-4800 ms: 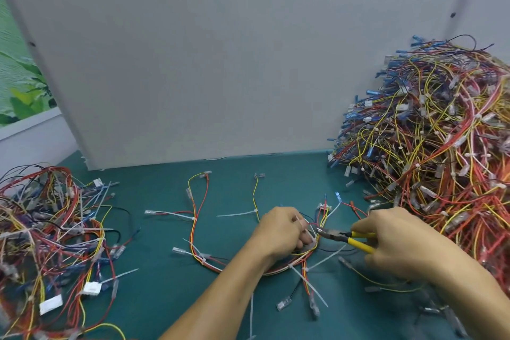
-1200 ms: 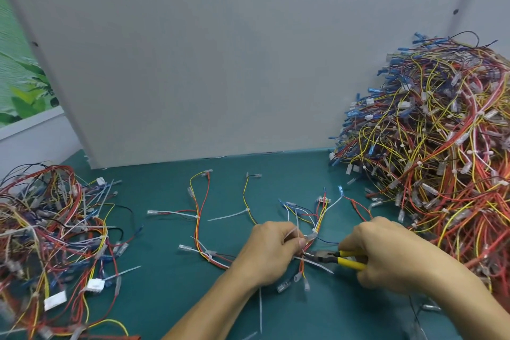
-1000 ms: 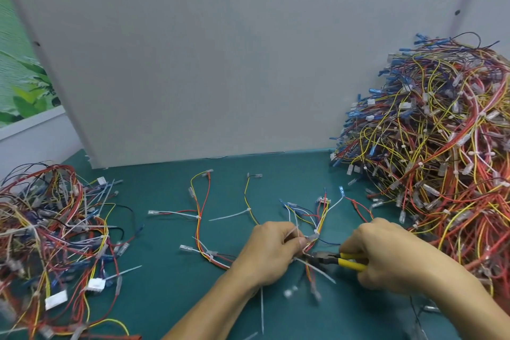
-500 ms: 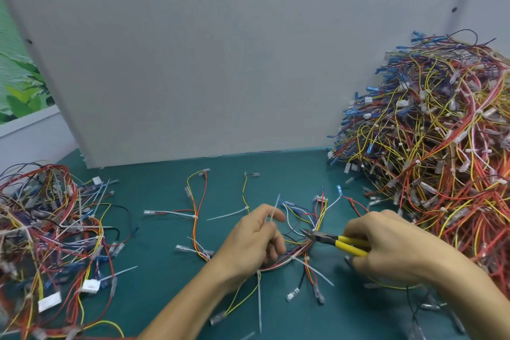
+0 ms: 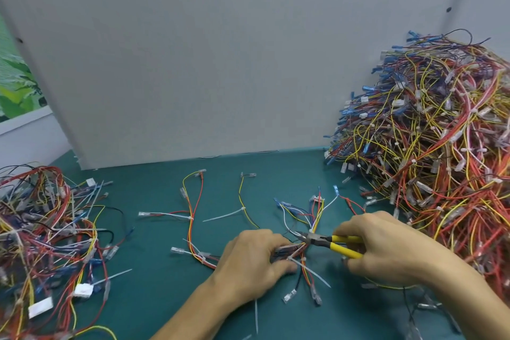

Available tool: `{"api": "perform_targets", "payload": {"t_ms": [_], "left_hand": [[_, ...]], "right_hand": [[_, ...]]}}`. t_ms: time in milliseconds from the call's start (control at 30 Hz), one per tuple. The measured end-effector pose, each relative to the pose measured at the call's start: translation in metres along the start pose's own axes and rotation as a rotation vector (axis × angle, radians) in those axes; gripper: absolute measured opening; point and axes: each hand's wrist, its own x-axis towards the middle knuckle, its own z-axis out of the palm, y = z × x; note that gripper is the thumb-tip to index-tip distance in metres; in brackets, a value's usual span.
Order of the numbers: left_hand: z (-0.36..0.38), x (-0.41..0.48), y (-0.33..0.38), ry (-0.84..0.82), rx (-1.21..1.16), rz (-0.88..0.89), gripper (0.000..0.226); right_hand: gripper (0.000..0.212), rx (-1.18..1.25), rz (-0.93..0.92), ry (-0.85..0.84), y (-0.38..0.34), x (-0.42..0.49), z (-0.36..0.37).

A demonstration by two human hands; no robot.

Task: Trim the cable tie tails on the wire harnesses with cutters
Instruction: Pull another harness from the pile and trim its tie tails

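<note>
My left hand pinches the wire harness; my right hand grips the cutters, tips beside that pinch.

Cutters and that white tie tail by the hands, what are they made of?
Cutters: dark, dull head looks like metal; the handles' smooth bright yellow sleeves look like plastic or rubber. Cable tie tail: thin, pale, slightly see-through bendy strip, probably plastic.

Even, soft overhead light with faint shadows; wide-angle bending at the edges, lower right corner blurred.
</note>
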Motion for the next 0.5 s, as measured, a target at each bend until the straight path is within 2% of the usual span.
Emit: {"api": "perform_targets", "payload": {"t_ms": [133,300,400,500], "left_hand": [[0.003,0.002,0.004,0.033,0.002,0.005,0.028],[0.004,0.004,0.003,0.023,-0.102,-0.110,0.023],[0.000,0.006,0.001,-0.003,-0.288,-0.152,0.016],[-0.003,0.007,-0.001,-0.003,-0.356,-0.169,0.015]], "right_hand": [[0.012,-0.034,0.016,0.004,0.003,0.001,0.001],[0.008,-0.076,0.028,-0.037,0.001,0.002,0.004],[0.020,-0.099,0.013,-0.045,-0.003,0.005,0.010],[0.034,-0.134,-0.007,-0.013,-0.005,0.007,0.017]]}}
